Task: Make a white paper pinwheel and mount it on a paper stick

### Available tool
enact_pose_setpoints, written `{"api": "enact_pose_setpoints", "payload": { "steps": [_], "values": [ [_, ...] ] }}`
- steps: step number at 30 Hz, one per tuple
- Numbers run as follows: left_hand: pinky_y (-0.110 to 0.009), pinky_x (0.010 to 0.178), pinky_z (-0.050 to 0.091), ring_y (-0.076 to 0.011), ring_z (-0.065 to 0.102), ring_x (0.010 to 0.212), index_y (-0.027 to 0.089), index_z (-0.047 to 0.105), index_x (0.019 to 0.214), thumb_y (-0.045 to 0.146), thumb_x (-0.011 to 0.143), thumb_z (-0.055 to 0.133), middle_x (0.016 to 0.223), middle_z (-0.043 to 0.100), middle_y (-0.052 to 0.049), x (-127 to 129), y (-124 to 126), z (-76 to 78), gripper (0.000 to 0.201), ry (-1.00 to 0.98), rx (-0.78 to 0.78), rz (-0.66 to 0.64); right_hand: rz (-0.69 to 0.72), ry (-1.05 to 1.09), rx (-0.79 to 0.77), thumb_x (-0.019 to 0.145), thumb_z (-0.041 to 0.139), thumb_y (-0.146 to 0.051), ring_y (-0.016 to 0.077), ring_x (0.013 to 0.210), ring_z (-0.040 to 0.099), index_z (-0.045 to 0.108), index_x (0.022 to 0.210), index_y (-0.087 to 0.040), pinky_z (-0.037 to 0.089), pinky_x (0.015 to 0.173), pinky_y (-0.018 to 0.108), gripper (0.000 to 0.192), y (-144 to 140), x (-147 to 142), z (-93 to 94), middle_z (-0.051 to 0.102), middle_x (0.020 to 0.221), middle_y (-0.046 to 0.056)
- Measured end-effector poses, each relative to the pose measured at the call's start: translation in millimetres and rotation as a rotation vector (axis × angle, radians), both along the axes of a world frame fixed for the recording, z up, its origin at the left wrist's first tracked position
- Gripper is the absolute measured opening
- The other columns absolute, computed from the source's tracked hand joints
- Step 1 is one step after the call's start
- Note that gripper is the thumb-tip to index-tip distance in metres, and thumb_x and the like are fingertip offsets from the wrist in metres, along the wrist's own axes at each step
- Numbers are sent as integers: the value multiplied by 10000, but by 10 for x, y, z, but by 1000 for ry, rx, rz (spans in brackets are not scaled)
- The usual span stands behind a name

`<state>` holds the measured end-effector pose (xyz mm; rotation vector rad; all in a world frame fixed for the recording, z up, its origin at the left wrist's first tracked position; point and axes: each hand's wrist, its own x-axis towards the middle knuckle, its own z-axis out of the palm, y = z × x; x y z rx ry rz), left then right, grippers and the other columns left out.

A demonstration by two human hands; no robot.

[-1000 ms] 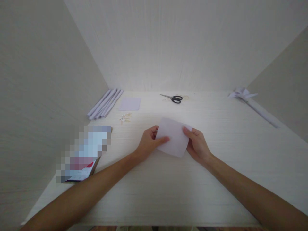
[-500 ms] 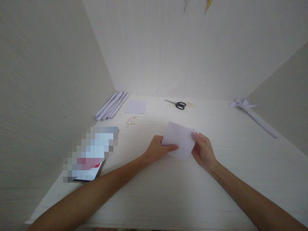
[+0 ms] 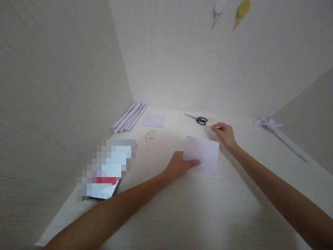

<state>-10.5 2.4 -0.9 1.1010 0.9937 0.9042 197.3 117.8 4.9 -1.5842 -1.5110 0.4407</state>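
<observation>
Pale wood-grain tabletop [image 3: 182, 208] carries black-handled scissors [image 3: 199, 119], rolled white paper tubes [image 3: 129, 117], a flat lilac paper square [image 3: 154, 120] and small wooden clips [image 3: 150, 135].

A bundle of rolled white paper tubes [image 3: 129, 117] is seen lying against the left wall at the back of the pale wooden table [image 3: 182, 208]. Just beside them a small flat square of paper [image 3: 154, 120] is laid, and nearer the front a little heap of wooden clips [image 3: 149, 135] is scattered. A blurred-out flat item [image 3: 105, 170] is set near the left edge. Along the right wall a long paper roll with a folded paper flower [image 3: 282, 137] is stretched out. Two small ornaments, one white [image 3: 218, 8] and one yellow [image 3: 242, 9], are hung on the back wall.
</observation>
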Motion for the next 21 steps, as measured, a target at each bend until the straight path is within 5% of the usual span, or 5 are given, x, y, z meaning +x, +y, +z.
{"api": "enact_pose_setpoints", "payload": {
  "steps": [8,21],
  "values": [
    [-247,570,439,-139,572,623,94,659,743,349,557,688,741,654,-74,-13,-6,43,317,-48,-11,-14,-20,-461,-59,671,531,-217,226,793,542,653,757,-101,390,732,342,189,660,-12,-29,620,835,126],
    [-237,564,430,-127,568,606,115,658,728,369,552,691,716,651,-47,-24,0,17,311,-44,-15,-10,134,-824,-237,732,539,-172,235,863,556,638,836,-46,388,722,294,190,809,-202,24,618,913,208]
  ]
}}
